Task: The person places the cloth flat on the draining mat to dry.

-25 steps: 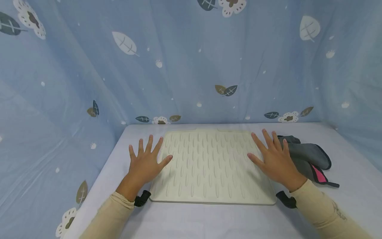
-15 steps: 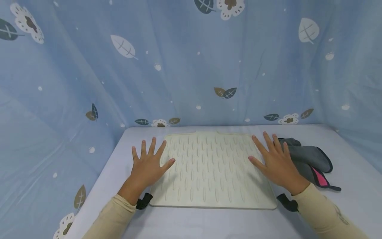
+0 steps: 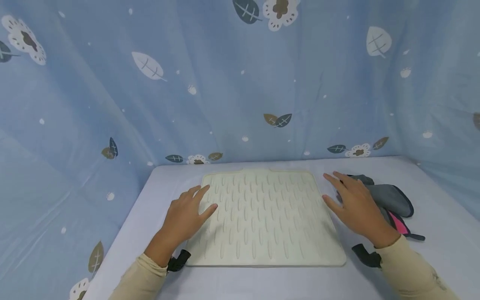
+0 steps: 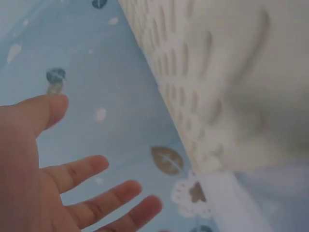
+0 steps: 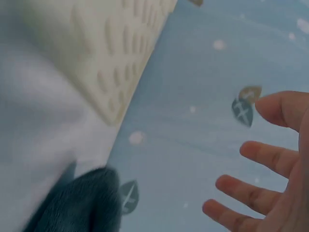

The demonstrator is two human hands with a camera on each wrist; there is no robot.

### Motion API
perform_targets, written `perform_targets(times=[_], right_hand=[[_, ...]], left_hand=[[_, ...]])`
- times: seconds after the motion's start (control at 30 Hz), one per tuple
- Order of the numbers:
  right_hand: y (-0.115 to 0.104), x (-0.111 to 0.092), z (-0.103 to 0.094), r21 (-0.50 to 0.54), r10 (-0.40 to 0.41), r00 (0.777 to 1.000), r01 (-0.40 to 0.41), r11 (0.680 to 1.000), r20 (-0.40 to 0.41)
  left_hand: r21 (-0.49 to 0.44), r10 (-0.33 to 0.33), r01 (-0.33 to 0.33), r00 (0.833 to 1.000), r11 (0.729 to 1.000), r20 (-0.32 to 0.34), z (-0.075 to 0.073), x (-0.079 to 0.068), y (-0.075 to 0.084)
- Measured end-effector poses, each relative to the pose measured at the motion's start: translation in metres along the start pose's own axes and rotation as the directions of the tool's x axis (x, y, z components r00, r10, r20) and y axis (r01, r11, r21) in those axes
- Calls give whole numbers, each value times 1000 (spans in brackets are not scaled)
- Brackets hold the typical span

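Flat on the white-covered table (image 3: 258,285), right in the middle of the clock: a wide cream-coloured mat (image 3: 260,221), rubbery to look at, with rows of thin little ridges and a wide tab at its twelve o'clock edge. Laid ridges up, maybe to let the smooth side sit steady, and turned square to the person. At nine o'clock, a bare left hand (image 3: 183,216) with its thumb pointing in. Across the mat's edge in the head view, but apart from it in the left wrist view. At three o'clock, a bare right hand (image 3: 350,206), thumb in too, just beside the other edge. Hands wide apart, nothing in them, fingers loose, spread and a bit bent. Likely set so wide to match the mat's two sides and leave its middle easy to see. Farther out at three o'clock, partly behind the right hand in the head view: a dark grey folded cloth thing (image 3: 391,201) with black edges, a pink patch and a thin strap. Probably put there to be off the mat but near. Cannot tell what kind of thing, with so much of it folded up.
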State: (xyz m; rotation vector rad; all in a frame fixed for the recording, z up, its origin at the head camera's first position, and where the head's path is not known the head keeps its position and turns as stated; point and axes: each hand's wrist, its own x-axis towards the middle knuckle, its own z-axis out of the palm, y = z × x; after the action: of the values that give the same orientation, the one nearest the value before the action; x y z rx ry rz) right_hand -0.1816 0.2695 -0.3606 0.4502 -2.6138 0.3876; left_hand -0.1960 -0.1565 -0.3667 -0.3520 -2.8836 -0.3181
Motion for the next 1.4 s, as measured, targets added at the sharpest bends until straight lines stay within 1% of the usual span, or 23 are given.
perform_targets(times=[0.07,0.17,0.23,0.3,0.37,0.43,0.53,0.6,0.67,0.77,0.83,0.87,0.9,0.97,1.07,1.2,1.33,1.4], right_hand=[[7,0,-1,-2,-7,998,7,1000,-60],[19,-1,-2,-12,25,994,-26,1000,-104],[30,-1,-1,-22,75,991,-78,997,-108],[41,-2,1,-48,122,988,-127,991,-99],[53,-3,2,-68,169,982,-175,982,-81],[63,-4,2,-89,206,977,-210,974,-52],[75,-6,3,-108,264,964,-261,959,14],[81,-6,5,-118,298,951,-288,950,79],[86,-6,6,-115,336,926,-319,941,174],[94,-7,8,-117,375,872,-357,927,315],[97,-7,10,-118,382,844,-365,924,376],[99,-8,11,-116,378,838,-363,925,394],[101,-9,13,-115,371,835,-356,927,407],[104,-10,16,-111,352,836,-337,935,421],[107,-14,19,-115,337,836,-319,941,434],[107,-16,18,-133,350,823,-325,936,447],[108,-17,13,-163,355,819,-316,935,451],[108,-18,12,-172,355,822,-311,935,445]], left_hand=[[-43,-32,33,999,999,13,2,0,-8],[-107,-106,115,991,988,81,7,-2,-22],[-142,-152,174,977,975,152,11,-2,-30],[-163,-176,214,959,963,221,15,-2,-38],[-201,-174,234,945,951,276,18,-2,-44],[-245,-170,251,936,937,309,21,-2,-48],[-299,-154,259,930,918,333,26,-1,-55],[-320,-150,264,929,910,339,29,0,-60],[-336,-137,260,927,905,348,33,1,-66],[-353,-124,263,921,898,370,37,2,-76],[-376,-112,267,916,887,385,39,3,-82],[-390,-111,274,913,879,392,40,4,-84],[-405,-102,274,912,873,397,40,5,-86],[-434,-88,274,912,858,401,41,7,-86],[-443,-84,277,909,853,407,43,8,-83],[-426,-86,271,910,863,405,43,8,-79],[-421,-53,239,912,875,407,38,14,-77],[-424,-39,225,914,877,404,35,16,-77]])
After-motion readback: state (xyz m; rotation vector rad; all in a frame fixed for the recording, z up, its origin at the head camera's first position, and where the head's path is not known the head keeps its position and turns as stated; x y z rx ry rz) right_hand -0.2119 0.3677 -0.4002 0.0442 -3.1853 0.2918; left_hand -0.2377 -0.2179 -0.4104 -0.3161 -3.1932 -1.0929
